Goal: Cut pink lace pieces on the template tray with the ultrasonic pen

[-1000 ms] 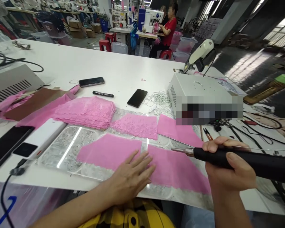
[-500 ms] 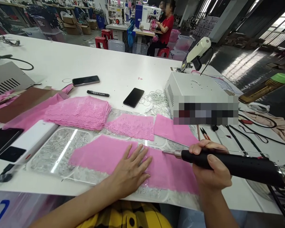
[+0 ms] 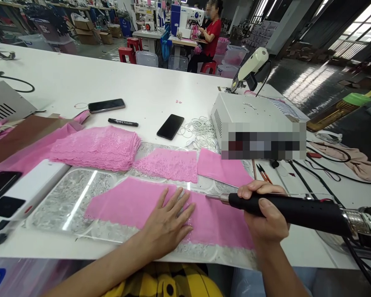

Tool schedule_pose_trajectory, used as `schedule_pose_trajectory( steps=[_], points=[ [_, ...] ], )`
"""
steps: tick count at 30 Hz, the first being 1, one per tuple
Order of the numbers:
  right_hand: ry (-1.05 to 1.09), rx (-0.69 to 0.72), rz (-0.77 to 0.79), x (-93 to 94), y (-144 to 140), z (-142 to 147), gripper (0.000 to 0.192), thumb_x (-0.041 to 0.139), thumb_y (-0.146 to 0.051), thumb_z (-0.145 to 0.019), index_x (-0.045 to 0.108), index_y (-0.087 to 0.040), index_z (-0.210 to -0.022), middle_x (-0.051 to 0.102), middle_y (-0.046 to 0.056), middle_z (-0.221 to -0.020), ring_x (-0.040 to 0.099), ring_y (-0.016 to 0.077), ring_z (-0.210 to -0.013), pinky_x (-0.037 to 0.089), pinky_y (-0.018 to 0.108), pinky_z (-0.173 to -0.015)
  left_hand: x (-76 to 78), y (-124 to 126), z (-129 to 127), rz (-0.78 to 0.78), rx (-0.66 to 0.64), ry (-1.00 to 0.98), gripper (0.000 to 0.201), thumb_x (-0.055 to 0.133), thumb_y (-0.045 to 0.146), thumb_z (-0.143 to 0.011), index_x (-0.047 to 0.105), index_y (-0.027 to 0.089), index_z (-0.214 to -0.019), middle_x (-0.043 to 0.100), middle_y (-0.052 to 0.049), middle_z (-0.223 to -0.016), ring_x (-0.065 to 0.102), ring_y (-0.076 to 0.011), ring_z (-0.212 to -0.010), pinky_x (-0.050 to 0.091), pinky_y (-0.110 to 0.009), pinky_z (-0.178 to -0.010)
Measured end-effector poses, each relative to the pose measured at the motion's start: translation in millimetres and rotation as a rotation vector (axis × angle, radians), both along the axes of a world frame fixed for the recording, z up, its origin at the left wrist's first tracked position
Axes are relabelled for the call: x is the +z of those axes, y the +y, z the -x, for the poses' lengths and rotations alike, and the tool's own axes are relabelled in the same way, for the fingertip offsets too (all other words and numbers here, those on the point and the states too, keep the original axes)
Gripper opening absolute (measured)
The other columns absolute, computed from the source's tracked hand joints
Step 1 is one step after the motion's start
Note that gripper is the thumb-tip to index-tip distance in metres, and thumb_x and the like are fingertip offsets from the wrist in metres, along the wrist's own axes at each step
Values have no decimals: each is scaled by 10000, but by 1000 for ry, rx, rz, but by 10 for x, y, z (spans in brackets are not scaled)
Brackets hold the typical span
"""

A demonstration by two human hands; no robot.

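My left hand lies flat with fingers spread on a smooth pink fabric piece. My right hand is wrapped round a thick black handheld tool with a slim metal tip and a cable at its rear. The tip points left, at the fabric's upper edge just right of my left fingers; whether it touches is hard to tell. Beneath the fabric is a clear, patterned plastic sheet. Beyond lie a pink lace piece and another smooth pink piece.
A stack of pink lace sits left of the lace piece. Phones, a marker and tangled white cord lie farther back. A grey box stands at right, near black cables. Across the table a person sits at a sewing machine.
The whole scene has shifted slightly left in view. My right hand and the tool have moved a little left, the tip staying near the same fabric edge. My left hand keeps its place.
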State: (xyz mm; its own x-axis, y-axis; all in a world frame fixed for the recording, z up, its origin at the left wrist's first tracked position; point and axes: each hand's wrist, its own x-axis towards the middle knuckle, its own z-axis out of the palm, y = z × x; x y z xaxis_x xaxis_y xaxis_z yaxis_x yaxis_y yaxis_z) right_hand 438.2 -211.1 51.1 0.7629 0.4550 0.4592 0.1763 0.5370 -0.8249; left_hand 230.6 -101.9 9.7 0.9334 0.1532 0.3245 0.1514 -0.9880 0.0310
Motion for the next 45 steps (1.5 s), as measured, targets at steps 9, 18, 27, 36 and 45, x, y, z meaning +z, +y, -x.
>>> schedule_pose_trajectory(
  steps=[9,18,27,36,45],
  points=[
    [84,-219,-28,128,-188,-162,159,552,-216,-581,603,-189,-729,567,-5,-720,513,112,-537,471,308,-527,-9,17,12,1,0,-5,427,449,451,-1003,560,217,-1342,507,-100,-1461,432,-322,-1382,309,-556,-1145],
    [69,-227,11,24,-316,-182,156,563,-231,-595,599,-191,-741,565,-5,-726,515,113,-547,472,312,-547,-55,10,7,-3,4,-49,427,458,437,-999,562,215,-1349,509,-95,-1461,416,-324,-1393,262,-562,-1174],
    [16,-202,3,28,-271,-198,108,585,-219,-621,595,-191,-725,581,-4,-724,536,120,-547,482,316,-541,-74,30,17,15,-6,-38,414,484,406,-990,563,227,-1355,507,-90,-1464,388,-311,-1413,189,-555,-1201],
    [104,-367,-21,97,-419,-353,159,564,-230,-546,577,-185,-698,547,-10,-706,500,112,-535,454,307,-528,-90,37,9,3,-5,-69,410,474,403,-994,572,218,-1346,514,-93,-1457,393,-307,-1408,155,-531,-1207],
    [27,-328,-3,48,-403,-327,142,573,-229,-592,593,-188,-726,572,-3,-724,524,118,-539,469,313,-545,-84,37,-2,-10,5,-83,406,442,409,-1005,589,216,-1329,516,-90,-1457,407,-305,-1398,146,-515,-1211]
  ],
)
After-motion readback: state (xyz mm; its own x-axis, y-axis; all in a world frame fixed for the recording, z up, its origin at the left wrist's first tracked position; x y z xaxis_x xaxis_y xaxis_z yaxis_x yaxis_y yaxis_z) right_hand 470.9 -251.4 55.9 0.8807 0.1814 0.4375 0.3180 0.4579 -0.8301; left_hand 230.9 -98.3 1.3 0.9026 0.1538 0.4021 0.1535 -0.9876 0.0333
